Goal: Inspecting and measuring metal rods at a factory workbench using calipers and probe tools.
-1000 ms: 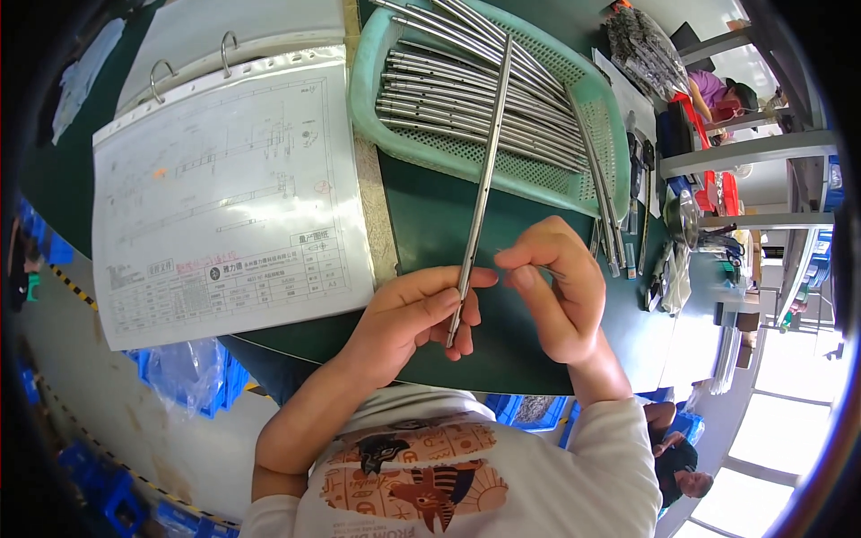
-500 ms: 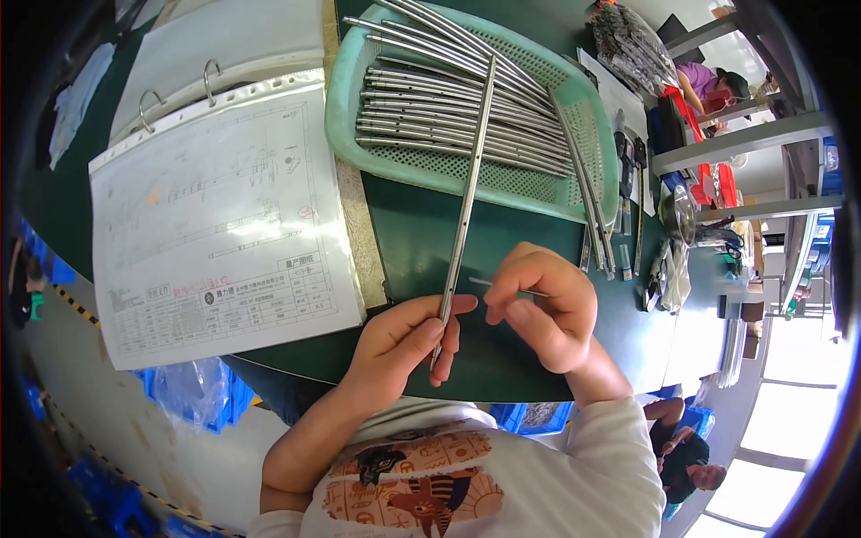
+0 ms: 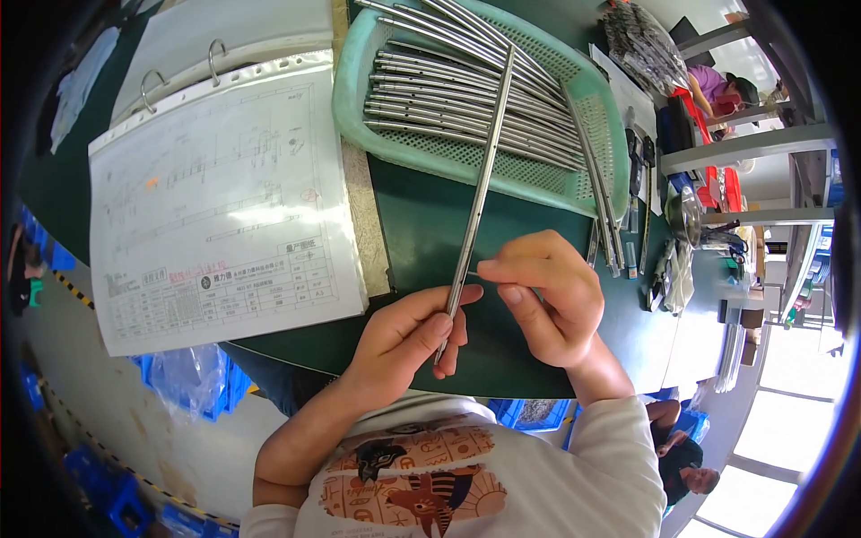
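Note:
My left hand (image 3: 408,336) grips the near end of a long thin metal rod (image 3: 480,184) that slants up over the green table toward the mint green basket (image 3: 592,125). My right hand (image 3: 547,296) is just right of the rod, thumb and forefinger pinched together close to its lower part. Whether a small thin piece sits in that pinch I cannot tell. The basket holds several more metal rods (image 3: 448,99) lying side by side.
An open ring binder (image 3: 215,206) with a drawing sheet in a plastic sleeve lies at the left. Loose rods and small tools (image 3: 628,233) lie right of the basket. Shelves and another person (image 3: 717,85) are at the far right. Blue crates (image 3: 211,394) stand below the table edge.
My right hand has shifted slightly along the rod's lower end while my left hand keeps hold. The view has moved a little.

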The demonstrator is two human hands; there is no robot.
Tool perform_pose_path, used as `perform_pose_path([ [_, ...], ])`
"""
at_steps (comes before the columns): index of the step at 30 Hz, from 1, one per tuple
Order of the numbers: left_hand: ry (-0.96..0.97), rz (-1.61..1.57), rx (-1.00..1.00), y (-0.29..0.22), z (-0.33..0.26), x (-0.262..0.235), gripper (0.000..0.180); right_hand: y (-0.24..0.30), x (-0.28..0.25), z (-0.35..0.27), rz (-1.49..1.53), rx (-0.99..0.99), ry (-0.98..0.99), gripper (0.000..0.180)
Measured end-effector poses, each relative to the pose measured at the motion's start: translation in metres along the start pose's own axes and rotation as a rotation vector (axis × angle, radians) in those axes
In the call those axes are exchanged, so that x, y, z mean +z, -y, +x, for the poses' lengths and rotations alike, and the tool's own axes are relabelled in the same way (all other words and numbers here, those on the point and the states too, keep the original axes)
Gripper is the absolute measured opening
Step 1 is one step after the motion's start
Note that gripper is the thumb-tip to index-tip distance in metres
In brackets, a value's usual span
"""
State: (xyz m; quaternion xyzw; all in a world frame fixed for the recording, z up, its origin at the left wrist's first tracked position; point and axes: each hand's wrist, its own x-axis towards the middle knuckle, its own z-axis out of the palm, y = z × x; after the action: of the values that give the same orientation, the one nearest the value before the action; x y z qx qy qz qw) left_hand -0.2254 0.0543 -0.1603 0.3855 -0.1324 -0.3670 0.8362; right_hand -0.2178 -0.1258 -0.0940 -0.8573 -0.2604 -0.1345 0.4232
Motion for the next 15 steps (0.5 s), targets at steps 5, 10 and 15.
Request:
perform_pose_path([
  [5, -0.002, -0.018, -0.011, -0.0011, -0.0009, 0.0003, 0.033, -0.0020, 0.0066, -0.0027, -0.035, -0.043, -0.042, 0.018],
  [10, -0.001, -0.035, -0.005, -0.0016, -0.0005, 0.0004, 0.032, -0.0028, 0.0082, -0.0034, -0.062, -0.053, -0.041, 0.017],
  [15, -0.002, -0.019, -0.015, -0.0028, -0.0001, 0.0001, 0.032, -0.0005, 0.0059, -0.0042, -0.339, -0.146, -0.029, 0.020],
])
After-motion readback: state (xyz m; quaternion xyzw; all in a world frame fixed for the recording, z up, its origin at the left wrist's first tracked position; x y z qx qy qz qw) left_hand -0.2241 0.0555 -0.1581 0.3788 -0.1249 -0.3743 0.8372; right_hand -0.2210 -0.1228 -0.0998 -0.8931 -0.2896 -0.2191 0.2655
